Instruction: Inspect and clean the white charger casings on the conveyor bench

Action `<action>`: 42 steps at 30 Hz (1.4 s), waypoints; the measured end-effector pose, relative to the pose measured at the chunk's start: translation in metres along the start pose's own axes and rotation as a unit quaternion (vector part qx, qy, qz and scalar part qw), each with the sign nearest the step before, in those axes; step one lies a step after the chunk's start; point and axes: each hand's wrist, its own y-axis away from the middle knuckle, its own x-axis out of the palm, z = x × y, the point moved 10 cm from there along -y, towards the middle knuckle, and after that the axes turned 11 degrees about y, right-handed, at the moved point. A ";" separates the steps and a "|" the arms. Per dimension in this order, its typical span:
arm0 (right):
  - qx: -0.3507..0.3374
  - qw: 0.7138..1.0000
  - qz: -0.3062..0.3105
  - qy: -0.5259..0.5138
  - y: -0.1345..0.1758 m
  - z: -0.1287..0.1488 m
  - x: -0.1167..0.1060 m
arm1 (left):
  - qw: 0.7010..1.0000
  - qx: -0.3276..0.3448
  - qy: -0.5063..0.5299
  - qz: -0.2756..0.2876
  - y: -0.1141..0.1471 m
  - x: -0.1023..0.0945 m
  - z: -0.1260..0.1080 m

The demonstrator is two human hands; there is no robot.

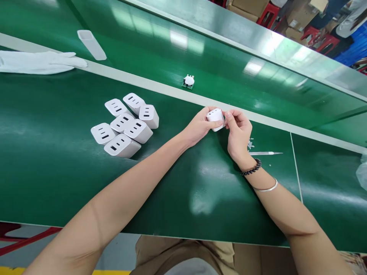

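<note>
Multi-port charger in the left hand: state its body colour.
White; the multi-port charger in the left hand shows best in the head view.

A green table (43, 183) is stretching across the room, with a pale strip (160, 89) running lengthwise along it. Beyond, a shiny metal ledge (218, 23) is slanting down toward the right. White reflections (179, 39) are gleaming on the green. Red stools (272, 7) and cardboard boxes (301, 17) are standing at upper right. At lower left, a yellow line (111, 272) is edging the grey floor (122, 250).
</note>
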 end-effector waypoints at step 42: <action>-0.023 0.996 0.012 -0.085 0.008 0.008 0.006 | 0.980 -0.049 0.169 -0.092 -0.003 -0.017 0.000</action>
